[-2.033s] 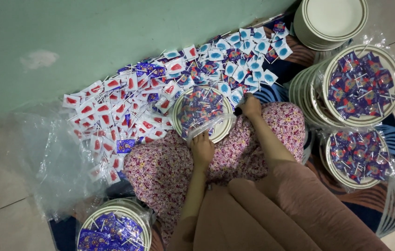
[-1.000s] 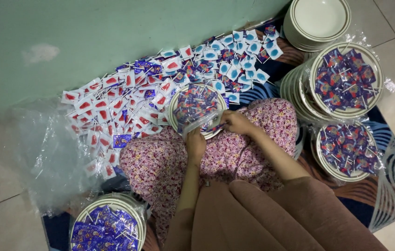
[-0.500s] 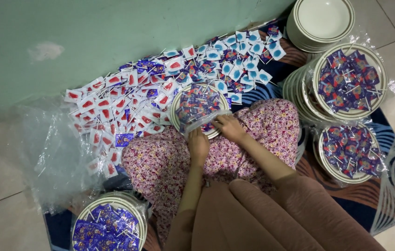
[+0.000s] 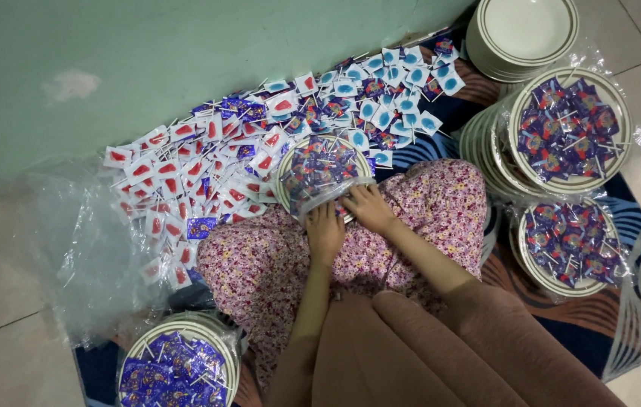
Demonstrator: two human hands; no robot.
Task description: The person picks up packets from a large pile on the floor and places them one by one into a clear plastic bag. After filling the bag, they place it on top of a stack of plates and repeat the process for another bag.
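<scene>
I see both hands at the near rim of the round cream plate of purple-wrapped lollipops [image 4: 322, 169] on the lap: left hand [image 4: 325, 230] and right hand [image 4: 368, 206] pinch its clear plastic wrap [image 4: 319, 203]. Wrapping step, I judge; next needs film pulled taut underneath.

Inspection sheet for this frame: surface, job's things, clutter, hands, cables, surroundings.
Surface: patterned blue rug on a tiled floor; the person sits with a floral skirt across the lap.
Job's things: a plate of wrapped lollipops in a clear plastic bag, resting at the knees.
Clutter: loose lollipops in red, blue and purple wrappers spread along the wall; three more bagged, filled plates; a stack of bare plates; crumpled clear plastic.
Hands: left hand and right hand both grip the bag's edge at the plate's near rim.
Cables: nothing seen.
Surroundings: green wall.
</scene>
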